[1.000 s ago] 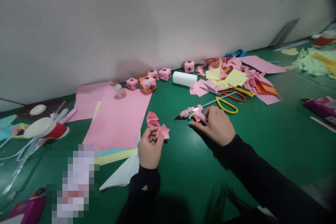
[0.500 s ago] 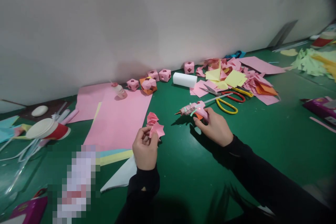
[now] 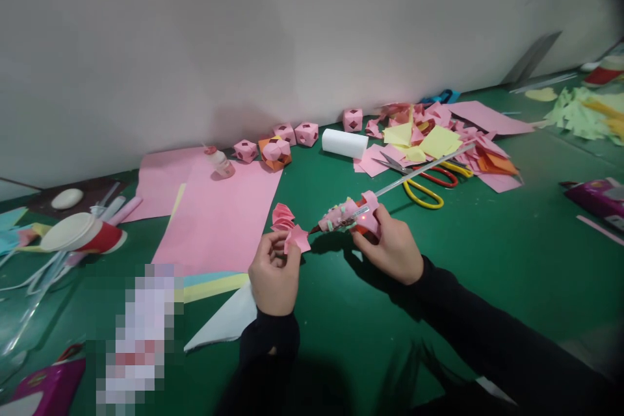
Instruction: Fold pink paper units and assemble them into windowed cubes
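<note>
My left hand [image 3: 276, 271] pinches a folded pink paper piece [image 3: 297, 240] between thumb and fingers. Just behind it is a stack of curved pink paper folds [image 3: 283, 217]; whether the two are joined I cannot tell. My right hand [image 3: 392, 247] is wrapped round the handle of a pink hot glue gun [image 3: 342, 216], with a small light glowing on its side. From its back end a long clear glue stick [image 3: 414, 172] sticks out. The gun's nozzle points left, right at the edge of the pink paper piece; actual contact is hard to make out.
Pink paper sheets [image 3: 214, 221] lie left, with a small bottle [image 3: 220, 162] on them. Several pink paper balls [image 3: 306, 134] and a white roll [image 3: 344, 143] line the wall. Scissors [image 3: 423, 194] and paper scraps [image 3: 441, 141] lie right, a paper cup [image 3: 104, 237] far left.
My right hand has brought the glue gun left and slightly down, so its nozzle now meets the edge of the pink paper piece. My left hand has shifted only slightly.
</note>
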{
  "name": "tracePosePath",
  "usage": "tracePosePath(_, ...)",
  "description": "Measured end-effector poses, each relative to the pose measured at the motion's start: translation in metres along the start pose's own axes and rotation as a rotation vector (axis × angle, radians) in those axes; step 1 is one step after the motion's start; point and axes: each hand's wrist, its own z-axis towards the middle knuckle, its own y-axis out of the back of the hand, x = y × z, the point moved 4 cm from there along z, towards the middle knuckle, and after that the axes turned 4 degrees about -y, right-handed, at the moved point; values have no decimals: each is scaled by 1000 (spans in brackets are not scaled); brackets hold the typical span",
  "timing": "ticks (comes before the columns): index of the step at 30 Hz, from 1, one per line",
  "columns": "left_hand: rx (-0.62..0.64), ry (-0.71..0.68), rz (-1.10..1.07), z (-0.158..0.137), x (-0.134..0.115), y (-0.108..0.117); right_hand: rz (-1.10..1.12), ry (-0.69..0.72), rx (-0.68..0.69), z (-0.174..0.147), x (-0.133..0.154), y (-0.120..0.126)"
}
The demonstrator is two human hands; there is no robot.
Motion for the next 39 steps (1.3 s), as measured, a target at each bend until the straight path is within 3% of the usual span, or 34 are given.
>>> tracePosePath(7, 14, 28, -45, 0, -1, -2, -41, 64, -37, -3, 2, -1)
tracePosePath(15, 75, 142, -169, 3, 1, -5, 36, -67, -66, 11, -8, 7)
tracePosePath(22, 123, 108, -165, 1, 3, -3, -163, 70, -107, 22, -40, -8)
tracePosePath(25, 133, 126, -192, -1, 0, -4, -201, 112, -178, 20, -33, 1)
tracePosePath(27, 159, 150, -229, -3, -2, -6, -88, 162, -235, 16, -18, 13)
tracePosePath(29, 200, 171, -266, -5, -4, -10, 141, 234, -188, 9, 1, 19)
tracePosePath(32, 264, 197, -305, -9, -6, -16, 419, 219, 73, -4, 24, 10)
tracePosePath(36, 279, 184, -305, -13, -8, -19, 709, -113, 374, -19, 29, -18)
tracePosePath(39, 267, 167, -309, -16, -10, -19, 839, -240, 415, -25, 28, -29)
